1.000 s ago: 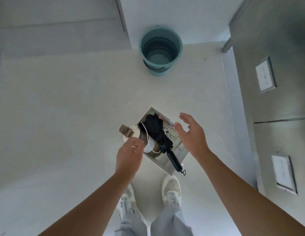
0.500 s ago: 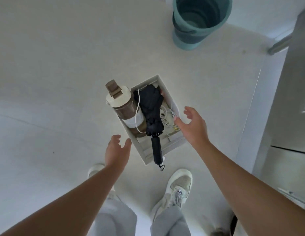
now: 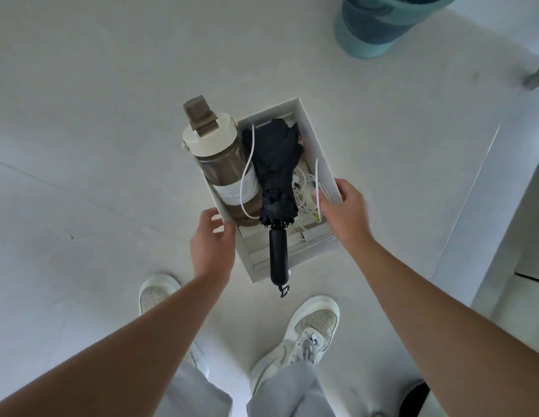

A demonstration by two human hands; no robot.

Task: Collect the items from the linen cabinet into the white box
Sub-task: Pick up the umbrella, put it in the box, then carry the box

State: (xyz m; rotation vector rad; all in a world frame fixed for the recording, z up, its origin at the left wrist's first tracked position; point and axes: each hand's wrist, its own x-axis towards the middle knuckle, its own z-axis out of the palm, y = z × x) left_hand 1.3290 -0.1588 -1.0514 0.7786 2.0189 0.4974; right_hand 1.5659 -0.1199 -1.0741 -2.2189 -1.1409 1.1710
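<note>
The white box stands on the pale floor in front of my feet. Inside it lie a brown water bottle with a cream lid, sticking out over the far left rim, a folded black umbrella whose handle overhangs the near rim, and tangled white cables. My left hand touches the box's left wall with its thumb at the rim. My right hand grips the right wall, thumb inside the box and fingers outside.
A teal bucket stands on the floor at the far right. A grey cabinet front runs along the right edge. My two white shoes are just below the box.
Both hands have come down and closed in on the box's two sides; the right hand has taken hold of the right wall. The view has dropped nearer to the box.
</note>
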